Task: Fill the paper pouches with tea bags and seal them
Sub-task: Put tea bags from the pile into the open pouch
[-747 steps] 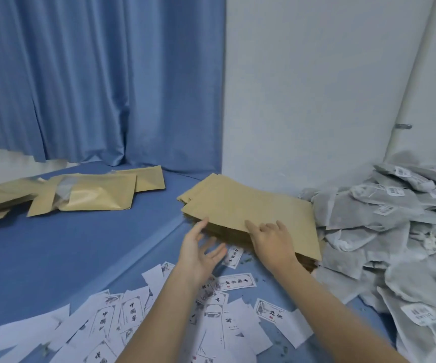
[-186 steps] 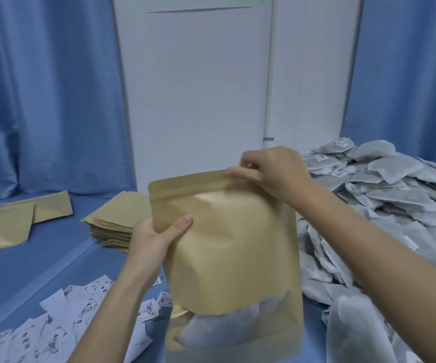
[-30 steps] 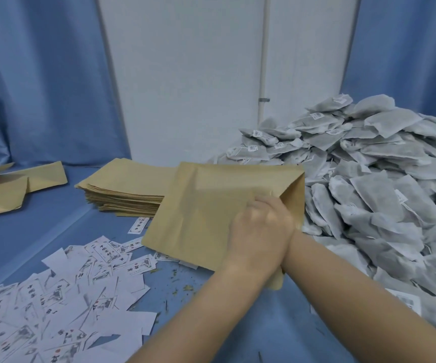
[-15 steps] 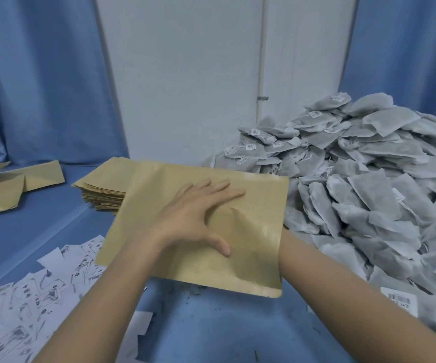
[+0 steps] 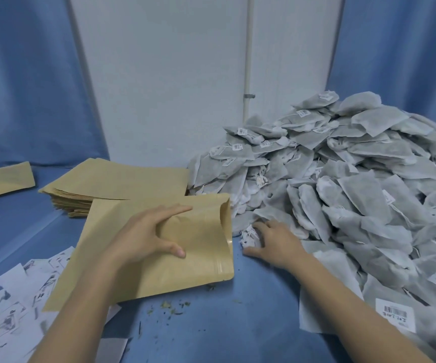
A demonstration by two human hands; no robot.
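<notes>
A brown paper pouch (image 5: 203, 260) lies flat on the blue surface, its open mouth facing right toward the tea bags. My left hand (image 5: 143, 234) rests on top of it, fingers spread and thumb pressing the paper. My right hand (image 5: 272, 242) is just right of the mouth, at the foot of a big heap of grey tea bags (image 5: 355, 184). Its curled fingers grip a small crumpled tea bag (image 5: 249, 235) there.
A stack of flat empty pouches (image 5: 117, 184) lies behind the pouch. More brown pouches (image 5: 4, 176) lie at the far left. Several white printed labels (image 5: 10, 310) litter the near left. Tea crumbs (image 5: 169, 307) dot the blue surface. Wall and blue curtains stand behind.
My right hand has come out from under the pouch and moved right to the edge of the tea bag heap. The left hand stays on the pouch, whose mouth now gapes.
</notes>
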